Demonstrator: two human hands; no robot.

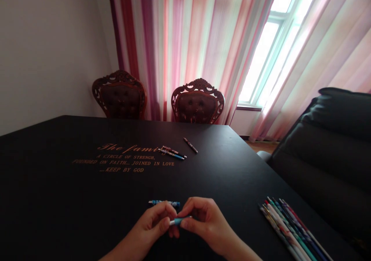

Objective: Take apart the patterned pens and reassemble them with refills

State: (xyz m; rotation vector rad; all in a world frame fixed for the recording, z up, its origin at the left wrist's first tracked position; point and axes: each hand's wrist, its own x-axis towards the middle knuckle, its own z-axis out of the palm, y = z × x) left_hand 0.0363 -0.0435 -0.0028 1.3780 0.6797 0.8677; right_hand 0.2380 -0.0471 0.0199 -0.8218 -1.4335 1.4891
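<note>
At 6 o'clock, left fingers (164, 224) and right fingers (189, 225) pinch 1 light-blue pen (177, 221) over the tabletop (72, 214); uneven pressure could make it slip toward the patterned pen (158, 202), at its 11 o'clock.

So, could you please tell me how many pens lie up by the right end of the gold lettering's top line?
3: a partly blue pen and a darker pen close together at that end, and a third pen apart, to their right. None there seems hidden.
</note>
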